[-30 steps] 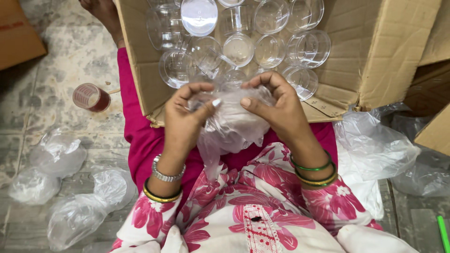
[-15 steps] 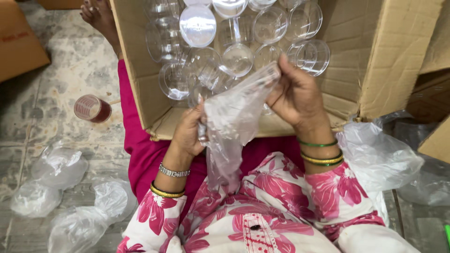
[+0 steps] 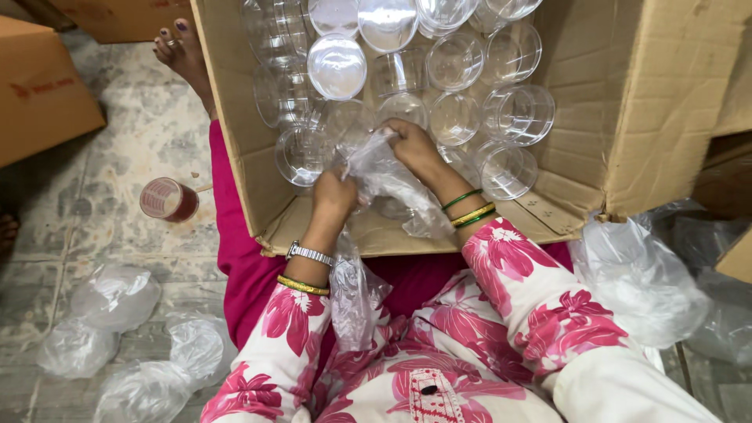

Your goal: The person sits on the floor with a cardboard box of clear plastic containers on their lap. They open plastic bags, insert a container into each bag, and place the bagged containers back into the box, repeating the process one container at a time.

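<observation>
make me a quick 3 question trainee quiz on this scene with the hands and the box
1. True or false: both hands grip the crinkled clear plastic bag over the brown cardboard box.
2. What fills the box? A) clear plastic cups B) red apples C) white plates
3. Which wrist wears the silver metal watch?

Key:
1. True: left hand, right hand, bag, box.
2. A, cups.
3. Left, watch.
</observation>
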`<state>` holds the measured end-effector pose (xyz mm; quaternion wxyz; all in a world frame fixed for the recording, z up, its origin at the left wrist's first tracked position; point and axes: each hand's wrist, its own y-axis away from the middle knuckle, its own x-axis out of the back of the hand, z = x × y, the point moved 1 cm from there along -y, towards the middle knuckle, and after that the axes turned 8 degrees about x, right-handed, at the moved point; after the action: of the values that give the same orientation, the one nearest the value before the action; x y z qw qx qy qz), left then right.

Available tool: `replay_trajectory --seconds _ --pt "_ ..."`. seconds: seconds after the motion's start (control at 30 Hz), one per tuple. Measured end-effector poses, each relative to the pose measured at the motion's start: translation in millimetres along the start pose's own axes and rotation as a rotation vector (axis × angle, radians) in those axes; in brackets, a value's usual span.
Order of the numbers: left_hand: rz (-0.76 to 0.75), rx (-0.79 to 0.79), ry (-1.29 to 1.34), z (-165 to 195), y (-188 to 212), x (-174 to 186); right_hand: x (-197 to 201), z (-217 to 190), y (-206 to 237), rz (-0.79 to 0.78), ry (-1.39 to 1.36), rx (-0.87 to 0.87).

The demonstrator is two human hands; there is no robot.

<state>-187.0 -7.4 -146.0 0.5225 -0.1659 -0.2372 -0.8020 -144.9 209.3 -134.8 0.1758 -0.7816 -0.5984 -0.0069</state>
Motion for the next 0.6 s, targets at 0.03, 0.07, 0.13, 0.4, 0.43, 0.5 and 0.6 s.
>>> replay_trajectory --seconds 0.03,0.07,0.13,0.4,0.43,0.5,0.6 --pt "0.035 0.008 0.137 2 3 3 1 -9 3 0.046 -0.094 -0.118" --pt "0.069 0.016 0.274 6 7 8 1 -21 7 0.090 -0.189 -0.235" --pt "0.098 -0.002 0.614 20 18 23 -6 -53 13 0.111 -0.263 -0.134" --pt "-0.248 -0.147 1.047 63 120 99 -58 -153 85 0.188 -0.588 0.098" --pt "-0.165 -0.254 0.841 59 135 114 -68 -158 94 0.130 -0.744 0.009" --pt "0.136 -0.632 0.237 49 160 148 -88 -168 113 0.035 -0.953 -0.130" --pt "0.406 -0.721 -0.513 35 182 208 -117 -185 141 -0.151 -1.026 -0.165"
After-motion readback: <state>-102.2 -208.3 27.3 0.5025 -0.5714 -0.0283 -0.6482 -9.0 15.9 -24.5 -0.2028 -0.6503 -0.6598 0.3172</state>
